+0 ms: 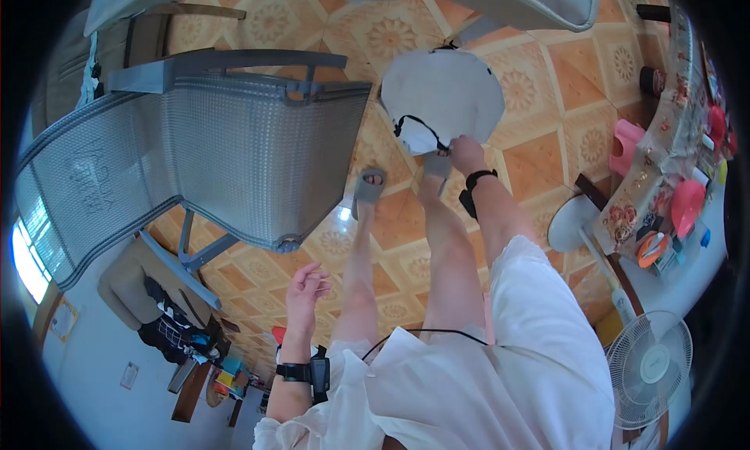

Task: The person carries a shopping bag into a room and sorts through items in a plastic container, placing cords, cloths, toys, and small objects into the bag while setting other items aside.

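Observation:
My right hand (467, 155) is closed on the black-edged handle of a light grey, roundish bag-like object (445, 94) on the tiled floor. The black strap curves across its near side, beside a small white patch. My left hand (307, 290) hangs in the air at the lower middle, fingers apart and slightly curled, holding nothing. A grey mesh chair (226, 153) stands to the left, apart from my left hand. Both wrists wear black bands.
A fan (655, 364) stands at the lower right. A table with a floral cover (625, 216) and small items runs along the right, with a pink stool (625, 147) beside it. A beige chair (129, 282) holding clothes is at the lower left.

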Tool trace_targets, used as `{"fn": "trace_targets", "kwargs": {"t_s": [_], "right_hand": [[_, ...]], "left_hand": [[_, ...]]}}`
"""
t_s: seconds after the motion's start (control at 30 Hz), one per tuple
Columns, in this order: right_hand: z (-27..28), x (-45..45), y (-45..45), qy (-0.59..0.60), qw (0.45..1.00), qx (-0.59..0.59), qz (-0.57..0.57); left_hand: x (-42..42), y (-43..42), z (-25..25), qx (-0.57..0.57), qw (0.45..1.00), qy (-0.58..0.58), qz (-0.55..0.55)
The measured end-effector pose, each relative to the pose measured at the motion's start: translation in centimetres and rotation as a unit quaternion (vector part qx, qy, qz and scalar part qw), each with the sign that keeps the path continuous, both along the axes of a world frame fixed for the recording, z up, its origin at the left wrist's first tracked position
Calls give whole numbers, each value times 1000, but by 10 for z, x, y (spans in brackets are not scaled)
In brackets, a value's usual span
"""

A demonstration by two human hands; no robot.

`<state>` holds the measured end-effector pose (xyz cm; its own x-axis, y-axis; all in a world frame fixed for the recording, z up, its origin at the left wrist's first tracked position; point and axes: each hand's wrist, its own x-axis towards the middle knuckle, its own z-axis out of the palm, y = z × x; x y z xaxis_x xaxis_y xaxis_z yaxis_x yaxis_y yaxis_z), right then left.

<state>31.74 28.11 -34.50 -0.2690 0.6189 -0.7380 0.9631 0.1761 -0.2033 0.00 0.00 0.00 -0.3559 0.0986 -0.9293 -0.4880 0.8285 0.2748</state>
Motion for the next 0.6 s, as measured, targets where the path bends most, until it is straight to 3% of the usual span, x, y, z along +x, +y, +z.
{"fn": "trace_targets", "kwargs": {"t_s": [0.1, 0.17, 0.3, 0.4, 0.47, 0.6], "right_hand": [[11, -23, 3, 70, 996, 16, 56], [60, 5, -14, 126, 990, 60, -22], [179, 44, -33, 120, 990, 75, -12], [279, 72, -68, 143, 979, 140, 35], [346, 88, -97, 162, 975, 153, 6], [448, 99, -153, 162, 968, 187, -35]], "left_hand": [[11, 35, -5, 6, 999, 14, -43], [28, 50, -7, 42, 995, -37, -76], [75, 114, -12, 77, 969, -117, -204], [133, 157, 3, 36, 963, -163, -213], [170, 177, 31, -21, 967, -189, -168], [213, 153, 13, -15, 960, -205, -188]]}}
